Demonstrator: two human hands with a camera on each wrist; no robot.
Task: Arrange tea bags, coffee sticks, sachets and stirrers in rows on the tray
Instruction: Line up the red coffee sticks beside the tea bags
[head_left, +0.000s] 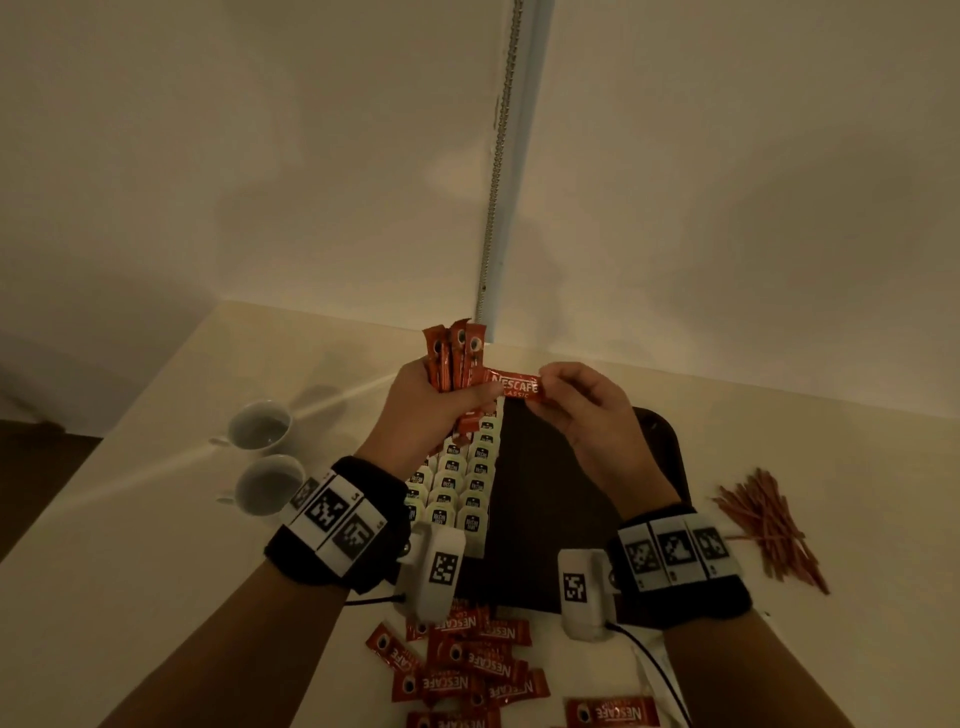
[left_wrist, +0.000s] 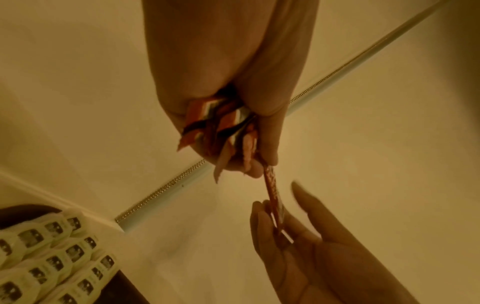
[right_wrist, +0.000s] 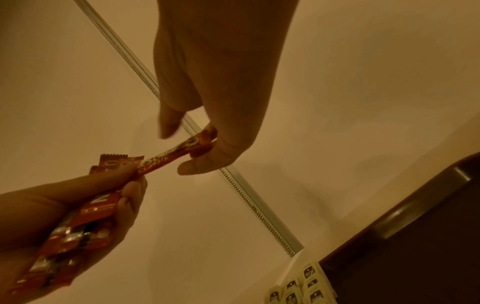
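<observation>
Your left hand (head_left: 426, 402) is wrapped around a bunch of red Nescafe coffee sticks (head_left: 456, 358), held upright above the far left part of the tray (head_left: 550, 499), with their tops fanning out past your fingers. Your right hand (head_left: 587, 410) is pinching one end of a single coffee stick (head_left: 514, 385) between thumb and fingertips; that one lies sideways between your two hands, and its other end sits tucked against your left thumb right by the bunch. From the right wrist view you can see the pinch pretty clearly, thumb on one side and curled fingers on the other. The dark tray sits on the pale table (head_left: 130, 519), and its left part is already filled with cream sachets (head_left: 457, 488) lined up in neat rows that overlap like shingles; the rest of the tray surface shows bare and dark. Closer to you, off the near edge of the tray, there's a loose pile of more red coffee sticks (head_left: 467, 670) lying every which way on the table. To the right of the tray is a heap of thin reddish stirrers (head_left: 769, 525). Over on the left, two white cups (head_left: 265, 457) stand one behind the other, well apart from the tray.
</observation>
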